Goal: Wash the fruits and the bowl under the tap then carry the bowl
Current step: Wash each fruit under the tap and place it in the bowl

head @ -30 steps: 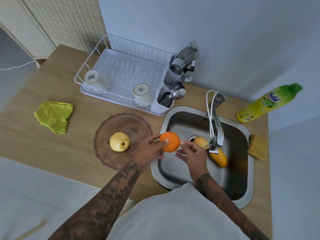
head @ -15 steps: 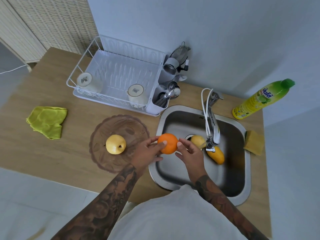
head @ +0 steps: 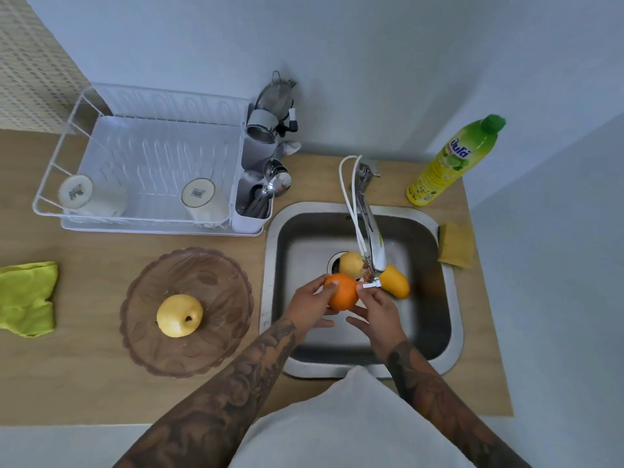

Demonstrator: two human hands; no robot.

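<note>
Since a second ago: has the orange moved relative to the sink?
Yes. The orange, held by both hands, went from over the sink's left rim rightward, to just by the tap spout.

Orange fruit (head: 341, 292), brown patterned bowl (head: 216, 336) (yellow apple (head: 179, 315) inside), green cloth (head: 27, 298).

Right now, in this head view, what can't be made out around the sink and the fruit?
- Water flow: no stream is visible below the chrome tap; on or off cannot be told.
- Round orange fruit: its sides are covered by the left hand and right hand.
- Pale yellow fruit in the sink: partly hidden behind the tap.
- Green cloth: cut off by the left edge.
</note>
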